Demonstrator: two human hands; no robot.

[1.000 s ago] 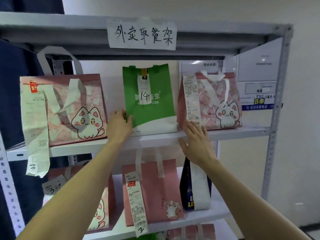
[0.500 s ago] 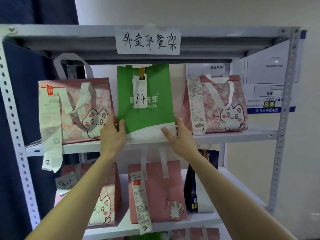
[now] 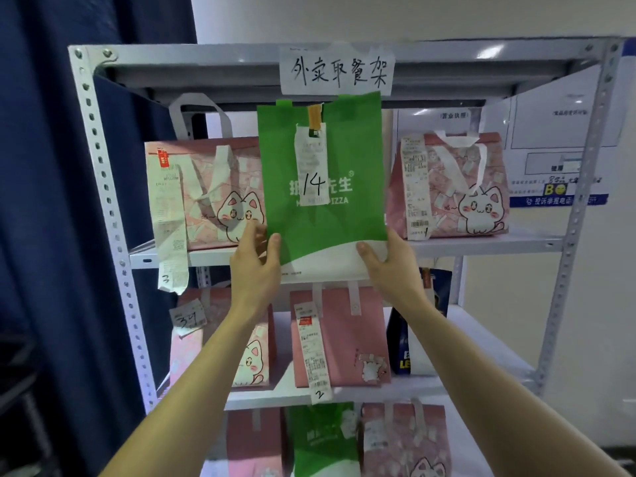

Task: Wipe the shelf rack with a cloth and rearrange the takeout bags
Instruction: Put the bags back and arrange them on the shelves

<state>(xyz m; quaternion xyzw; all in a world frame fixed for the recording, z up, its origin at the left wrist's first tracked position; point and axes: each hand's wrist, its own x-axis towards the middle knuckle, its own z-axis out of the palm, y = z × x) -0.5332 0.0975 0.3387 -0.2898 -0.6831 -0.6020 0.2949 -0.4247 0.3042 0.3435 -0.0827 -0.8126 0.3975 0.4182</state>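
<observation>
**A:** Green pizza bag (image 3: pixel 321 215) position?
**B:** Was held upright before the upper tier of the shelf rack (image 3: pixel 499 247), centre. Left hand (image 3: pixel 254 270) gripped its lower-left edge, right hand (image 3: pixel 395 266) its lower-right corner, thumbs in front.

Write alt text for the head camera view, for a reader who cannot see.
The left hand and the right hand grip the lower corners of a green bag marked 14, in front of a metal rack. A pink cat bag stands at its left, another at its right.

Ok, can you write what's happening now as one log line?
left hand: holds green bag bottom-left | right hand: holds bottom-right | bag: upright, covering shelf edge
</observation>
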